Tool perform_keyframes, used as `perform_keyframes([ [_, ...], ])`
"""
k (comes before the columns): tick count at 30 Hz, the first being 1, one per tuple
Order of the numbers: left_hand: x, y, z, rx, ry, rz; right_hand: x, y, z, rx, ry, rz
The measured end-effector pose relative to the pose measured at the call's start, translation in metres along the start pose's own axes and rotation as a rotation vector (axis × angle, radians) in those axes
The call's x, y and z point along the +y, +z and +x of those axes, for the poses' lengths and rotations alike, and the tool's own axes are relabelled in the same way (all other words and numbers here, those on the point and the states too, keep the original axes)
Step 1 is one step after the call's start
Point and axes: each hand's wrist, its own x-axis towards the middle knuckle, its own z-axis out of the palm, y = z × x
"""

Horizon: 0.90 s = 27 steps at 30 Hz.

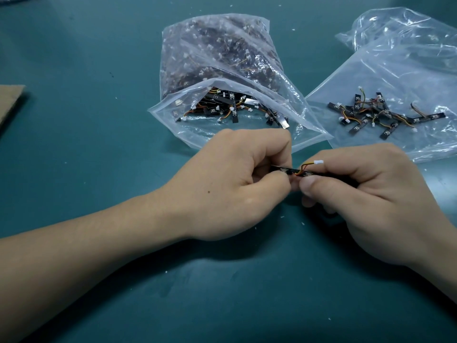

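Note:
A thin black circuit strip (294,171) with orange and yellow wires and a white connector (318,162) is held between both hands above the green table. My left hand (232,184) pinches the strip's left end with curled fingers. My right hand (376,194) grips the right end, thumb pressed near the wires. Most of the strip is hidden inside the fingers.
An open clear bag (222,70) full of the same strips lies just beyond the hands. To the right, several strips (380,115) lie on a flat plastic bag (408,70). Brown cardboard (10,102) sits at the left edge. Small white flecks dot the green table (74,169).

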Motion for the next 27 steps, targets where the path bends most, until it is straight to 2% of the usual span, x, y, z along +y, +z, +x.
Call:
perform_keyframes([
  [18,0.0001,-0.0007,0.0020,0.032,0.003,-0.043,-0.0029,0.0015,0.0004,0.001,0.027,0.005],
  [23,-0.0031,0.0001,0.0010,0.014,0.006,-0.052,0.0020,-0.0013,-0.0007,-0.059,0.048,0.016],
  [25,-0.0026,0.0006,-0.0009,0.045,0.036,-0.013,0.0037,-0.0018,-0.0022,0.006,0.037,0.095],
  [27,-0.0031,0.0010,-0.0022,0.137,0.060,0.005,0.0054,-0.0011,-0.0010,0.160,0.057,0.264],
])
